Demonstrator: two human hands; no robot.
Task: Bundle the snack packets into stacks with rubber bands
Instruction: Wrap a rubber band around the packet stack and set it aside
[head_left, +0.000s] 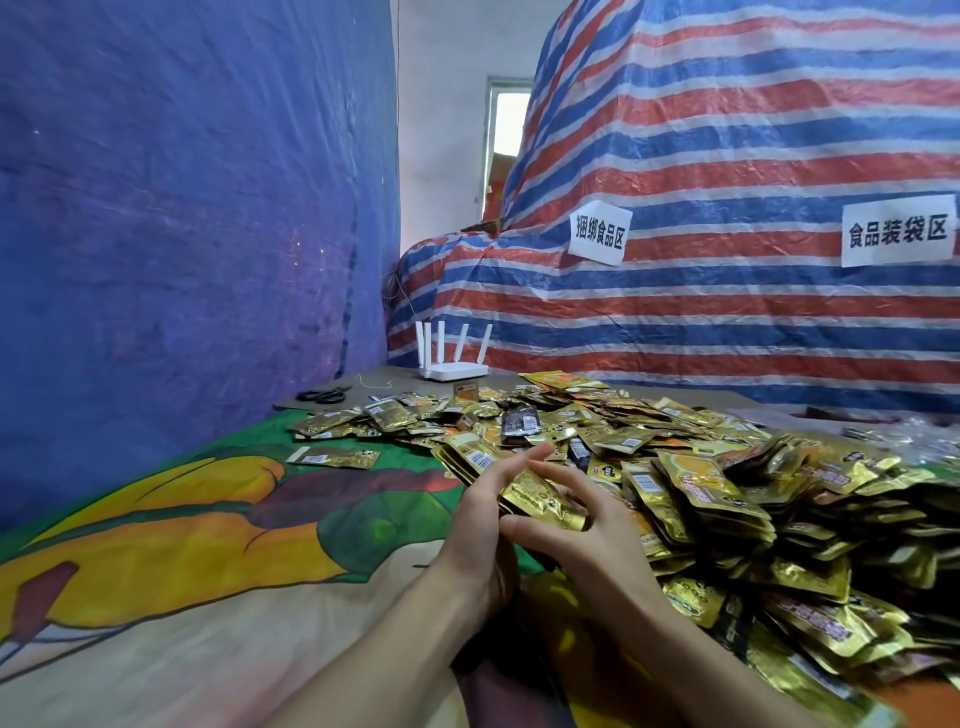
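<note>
Now left hand (480, 525) presses straight fingers against the packet stack (537, 500), right hand (576, 530) curls round it; slick foil could fan out if grip slackens.

Half hidden between left hand (480, 499) and right hand (582, 525): small stack of gold foil packets (540, 499). Right edge cuts heap of loose gold foil packets (779, 493). Print unreadable.

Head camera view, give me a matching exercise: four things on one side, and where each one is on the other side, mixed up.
1 scissors
2 router
3 gold packet stack
4 paper signs

A stuck on the striped tarp
B between left hand and right hand
C flat by the blue sheet
D back of the table, antennas up

Pairs: 1-C, 2-D, 3-B, 4-A
</note>
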